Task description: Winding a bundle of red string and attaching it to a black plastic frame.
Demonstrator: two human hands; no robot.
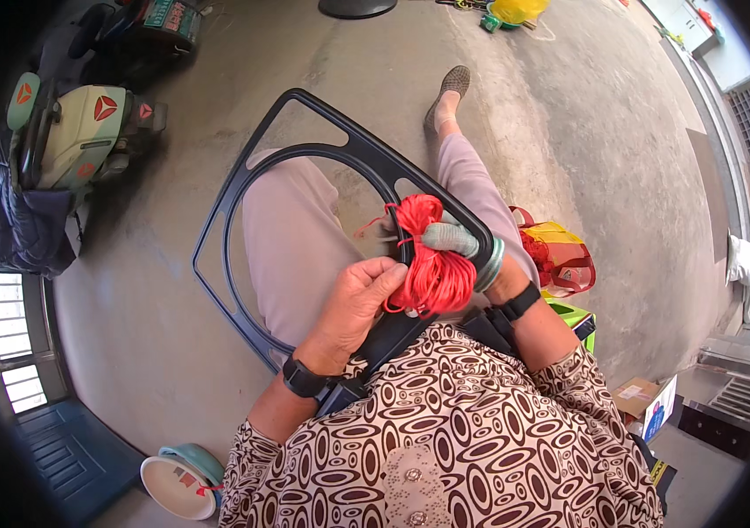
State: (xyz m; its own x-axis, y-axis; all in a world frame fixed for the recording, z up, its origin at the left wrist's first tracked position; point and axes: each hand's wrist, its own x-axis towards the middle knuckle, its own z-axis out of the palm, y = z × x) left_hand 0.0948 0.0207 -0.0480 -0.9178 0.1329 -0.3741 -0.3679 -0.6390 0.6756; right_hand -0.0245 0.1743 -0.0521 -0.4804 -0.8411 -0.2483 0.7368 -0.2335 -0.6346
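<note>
Red cord (432, 264) bunches in a loose hank on the black frame (305, 132) across the lap; the left hand (359, 299) pinches its strands, the right hand (463, 242) clasps hank and rim together. Slackened fingers could let loops tangle or slide off.

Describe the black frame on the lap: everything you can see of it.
The black frame looks like moulded plastic: a rounded-corner outer rim enclosing a large oval ring, joined by short struts, with open gaps between. It lies tilted across the person's lap, far corner toward the floor, near end against the patterned blouse. Red cord is bunched over its right-hand bar. The left hand grips the bar beside the cord; the right hand, mostly hidden by the cord, holds it from the other side.
</note>
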